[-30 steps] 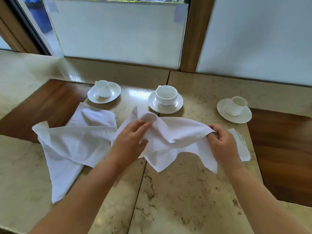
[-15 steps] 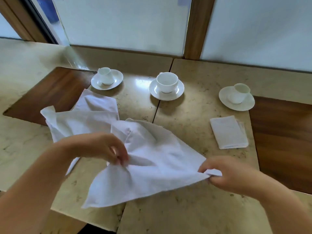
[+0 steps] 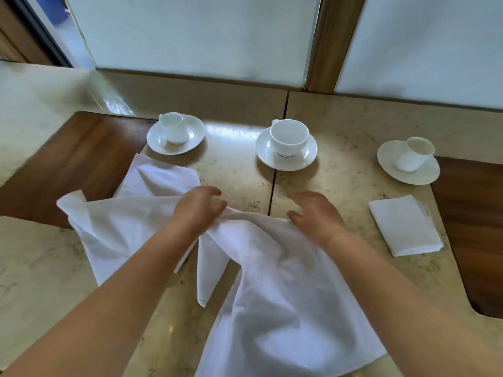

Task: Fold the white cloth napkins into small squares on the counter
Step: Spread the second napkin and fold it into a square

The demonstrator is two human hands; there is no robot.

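Three round white porcelain saucers point(image 3: 286, 159) on the veined beige marble counter point(image 3: 236, 170) each hold a white cup. The left hand point(image 3: 197, 209) pinches the rumpled white cloth napkin point(image 3: 275, 289); the right hand point(image 3: 315, 216) rests on it, fingers spread. A folded white napkin square point(image 3: 404, 225) lies further right, smooth.

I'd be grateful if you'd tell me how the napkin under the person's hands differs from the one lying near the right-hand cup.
The napkin under the hands is opened out, rumpled and spread wide over the counter; the folded napkin is a compact, flat rectangle of layers. The first is handled by the left hand and right hand; the second lies untouched, apart from both. Both are plain white cloth.
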